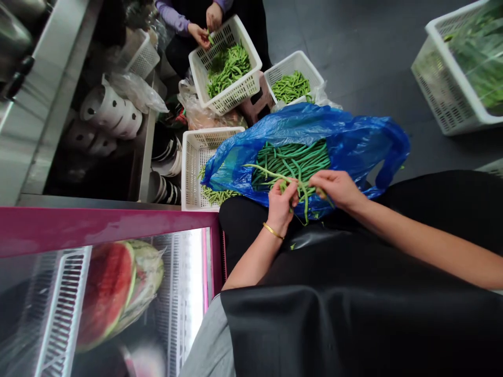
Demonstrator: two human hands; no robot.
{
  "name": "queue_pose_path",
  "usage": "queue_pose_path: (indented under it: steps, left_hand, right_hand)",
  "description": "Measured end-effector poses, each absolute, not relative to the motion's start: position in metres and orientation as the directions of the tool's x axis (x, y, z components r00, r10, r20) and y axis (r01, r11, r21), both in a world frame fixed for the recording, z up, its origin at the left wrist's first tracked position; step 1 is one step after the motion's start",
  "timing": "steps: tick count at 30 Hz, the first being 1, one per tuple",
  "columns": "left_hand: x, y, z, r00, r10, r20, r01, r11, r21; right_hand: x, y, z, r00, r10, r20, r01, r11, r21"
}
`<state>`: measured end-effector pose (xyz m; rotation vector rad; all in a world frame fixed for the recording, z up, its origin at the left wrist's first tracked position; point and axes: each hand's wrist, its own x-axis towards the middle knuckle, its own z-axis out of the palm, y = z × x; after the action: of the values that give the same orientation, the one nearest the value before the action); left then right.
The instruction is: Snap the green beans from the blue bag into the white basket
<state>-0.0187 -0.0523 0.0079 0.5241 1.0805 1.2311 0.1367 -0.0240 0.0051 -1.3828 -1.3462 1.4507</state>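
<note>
The left hand (280, 207), which is wearing a gold bracelet (274, 231), is holding pale green beans (261, 168) in a curled, nearly closed grip, the longest one pointing left. Just to its right, the right hand (338, 187) is pinching a bean piece (327, 198) between thumb and fingertips, its grip closed. Both hands are working above the near edge of an open blue bag (349, 139), where darker green beans (275, 157) are lying in a heap. Left of the bag, a white basket (189, 175) is holding more beans. On the far side, a co-worker's hands (199, 35) are gripping a bean over a tilted basket (236, 100), while a smaller basket (291, 64) of short beans is standing to its right.
</note>
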Motion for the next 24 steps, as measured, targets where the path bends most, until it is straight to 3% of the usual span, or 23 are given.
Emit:
queue_pose_path:
  steps: [3, 6, 8, 10, 14, 16, 20, 24]
  left_hand:
    - [-0.018, -0.067, 0.017, 0.094, 0.938, -0.335, -0.427, 0.342, 0.837]
    - [-0.025, -0.080, 0.018, 0.253, 0.900, -0.354, -0.343, 0.426, 0.837]
    - [-0.030, -0.084, 0.018, 0.329, 0.876, -0.353, -0.270, 0.446, 0.853]
    - [-0.033, -0.085, 0.021, 0.400, 0.846, -0.353, -0.179, 0.450, 0.875]
    - [-0.032, -0.086, 0.029, 0.519, 0.759, -0.394, -0.060, 0.492, 0.869]
    - [-0.031, -0.087, 0.031, 0.495, 0.774, -0.395, -0.132, 0.516, 0.846]
    - [-0.027, -0.090, 0.028, 0.355, 0.836, -0.418, -0.275, 0.520, 0.808]
    - [-0.028, -0.086, 0.020, 0.166, 0.885, -0.435, -0.397, 0.463, 0.792]
  right_hand:
    - [0.179, -0.030, 0.010, -0.105, 0.921, -0.376, -0.028, -0.380, -0.924]
    - [0.218, -0.039, 0.018, -0.400, 0.772, -0.494, 0.323, -0.385, -0.864]
    - [0.221, -0.039, 0.027, -0.487, 0.683, -0.544, 0.459, -0.330, -0.825]
    - [0.203, -0.033, 0.035, -0.498, 0.693, -0.522, 0.357, -0.384, -0.851]
    - [0.145, -0.017, 0.040, -0.462, 0.792, -0.400, -0.099, -0.495, -0.863]
    - [0.126, -0.017, 0.039, -0.419, 0.832, -0.365, -0.170, -0.466, -0.868]
    - [0.126, -0.028, 0.034, -0.402, 0.861, -0.311, -0.080, -0.371, -0.925]
    - [0.140, -0.039, 0.039, -0.221, 0.957, -0.186, -0.010, -0.193, -0.981]
